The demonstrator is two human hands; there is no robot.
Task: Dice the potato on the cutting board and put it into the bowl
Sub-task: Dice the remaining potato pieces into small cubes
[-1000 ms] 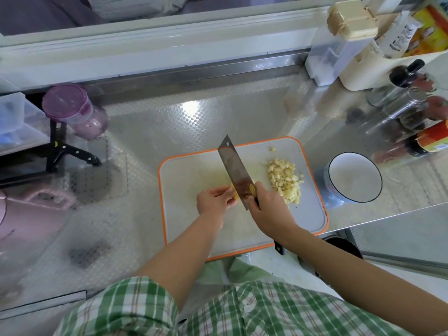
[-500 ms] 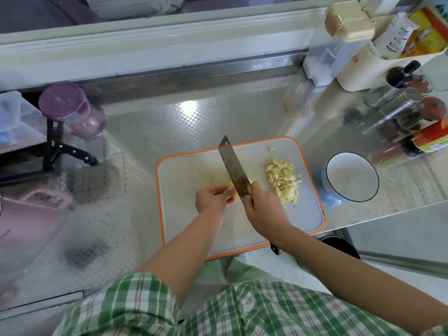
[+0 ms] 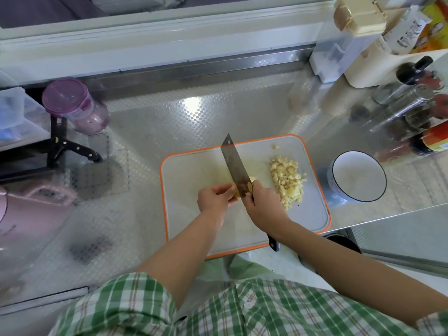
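A heap of pale yellow potato dice point(image 3: 287, 180) lies at three o'clock on the orange-edged white cutting board point(image 3: 191, 170), and the white dark-rimmed bowl point(image 3: 358, 178) is empty. The left hand point(image 3: 214, 197) pinches the last yellow potato chunk point(image 3: 252, 178) while the right hand point(image 3: 263, 204) grips the steel cleaver point(image 3: 236, 166).

A purple-lidded jar point(image 3: 74, 106) stands back left on the steel counter point(image 3: 184, 127); a beige-lidded clear container point(image 3: 344, 42), metal shakers point(image 3: 409, 104) and a red-labelled bottle point(image 3: 435, 139) crowd the right.

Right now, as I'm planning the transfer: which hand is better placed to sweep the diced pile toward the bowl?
Probably right: the right hand grips the cleaver nearest the diced pile and bowl; the left hand pins the uncut potato.
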